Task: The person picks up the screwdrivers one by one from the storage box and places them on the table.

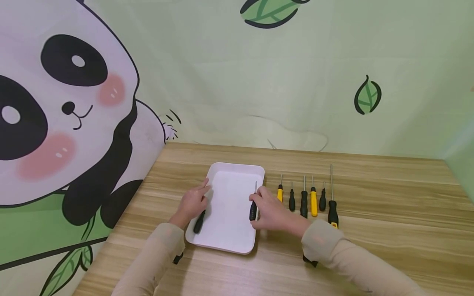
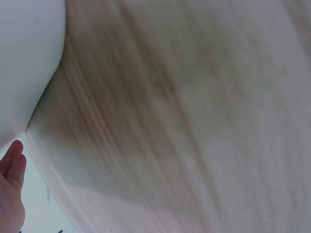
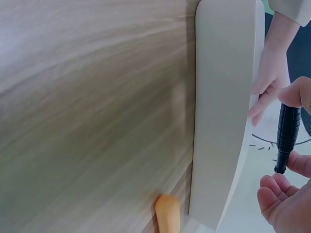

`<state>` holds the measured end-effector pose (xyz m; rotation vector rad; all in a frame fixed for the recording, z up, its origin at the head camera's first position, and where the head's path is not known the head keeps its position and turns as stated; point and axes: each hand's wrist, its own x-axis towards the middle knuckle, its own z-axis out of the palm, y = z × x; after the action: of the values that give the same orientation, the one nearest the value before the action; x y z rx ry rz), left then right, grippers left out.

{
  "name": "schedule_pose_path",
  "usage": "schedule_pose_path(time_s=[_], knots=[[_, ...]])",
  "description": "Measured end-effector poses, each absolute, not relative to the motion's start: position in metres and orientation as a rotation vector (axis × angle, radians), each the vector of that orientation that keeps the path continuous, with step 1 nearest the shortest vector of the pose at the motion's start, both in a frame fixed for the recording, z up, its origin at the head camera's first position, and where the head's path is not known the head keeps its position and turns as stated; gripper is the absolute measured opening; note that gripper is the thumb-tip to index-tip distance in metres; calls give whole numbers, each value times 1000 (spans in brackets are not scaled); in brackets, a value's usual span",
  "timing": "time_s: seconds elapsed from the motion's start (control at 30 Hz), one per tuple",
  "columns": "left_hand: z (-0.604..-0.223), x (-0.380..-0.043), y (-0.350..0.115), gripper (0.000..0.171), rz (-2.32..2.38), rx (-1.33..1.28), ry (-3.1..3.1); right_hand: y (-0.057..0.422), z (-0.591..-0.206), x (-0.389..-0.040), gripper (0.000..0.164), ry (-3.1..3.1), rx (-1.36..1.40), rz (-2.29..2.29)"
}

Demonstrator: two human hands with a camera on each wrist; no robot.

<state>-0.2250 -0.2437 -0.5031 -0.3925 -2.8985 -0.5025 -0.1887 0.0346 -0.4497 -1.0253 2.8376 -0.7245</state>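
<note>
My left hand (image 1: 192,203) holds the left wall of a white tray (image 1: 226,248), thumb over the inside and fingers along the rim. Two of its straight fingers (image 2: 16,167) show beside the tray's corner in the left wrist view. A black-handled screwdriver (image 1: 198,223) lies in the tray along the left wall, partly behind that hand. Over the tray's right side, my right hand (image 1: 272,209) pinches a small black screwdriver (image 1: 253,210) by its two ends, shaft pointing away from me. The right wrist view shows its ribbed handle (image 3: 287,128) between thumb and fingers.
Right of the tray, several screwdrivers stand in a row on the wooden table (image 1: 389,213): a yellow one (image 1: 314,201), black ones such as this (image 1: 304,201), and a longer one (image 1: 333,211) at the right end. A panda-print cloth (image 1: 259,102) hangs behind.
</note>
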Motion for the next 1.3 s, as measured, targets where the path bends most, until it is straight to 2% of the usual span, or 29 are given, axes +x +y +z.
schedule_pose_path(time_s=[1.3], knots=[[-501,-225,-243,41,-476,-358,-2943,102,-459,-207,60,2979,-986,-681]])
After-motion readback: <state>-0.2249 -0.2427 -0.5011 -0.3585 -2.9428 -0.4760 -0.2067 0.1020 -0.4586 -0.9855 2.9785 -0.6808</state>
